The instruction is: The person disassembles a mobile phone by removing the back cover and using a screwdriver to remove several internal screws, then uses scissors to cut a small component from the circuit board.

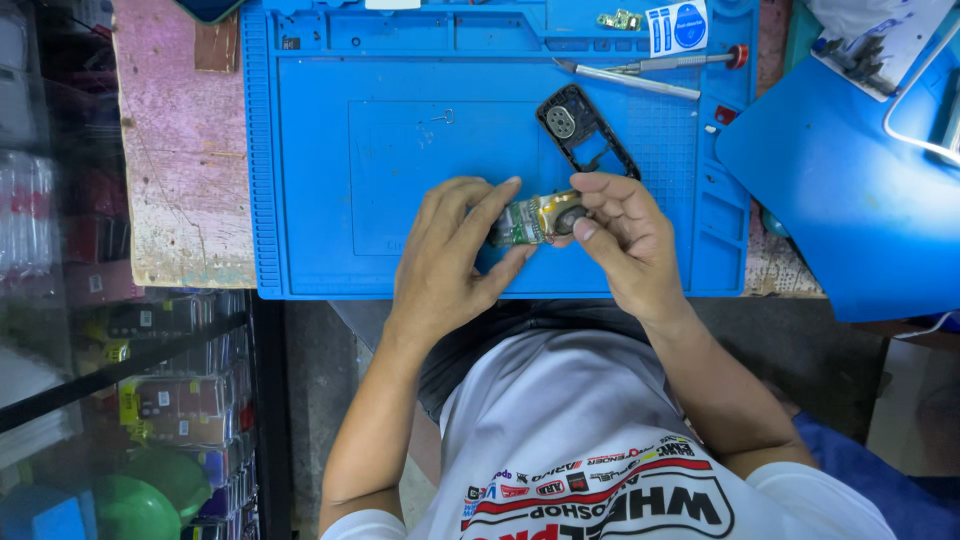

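Both my hands hold a small phone circuit board (535, 220), green with a gold patch and a round part at its right end. My left hand (455, 250) grips its left end, thumb below and index finger along the top. My right hand (625, 235) pinches the right end with thumb and fingers. The board hovers just above the blue work mat (330, 180), near its front edge. A black phone frame (586, 132) with a round grey speaker lies on the mat just beyond my right hand.
Tweezers (630, 80) and a red-capped screwdriver (690, 62) lie at the mat's far right. A small gold part (620, 19) and a sticker sheet (677, 26) sit in the mat's top trays. A second blue mat (850, 190) lies right. Shelves of packaged goods (170, 390) stand left.
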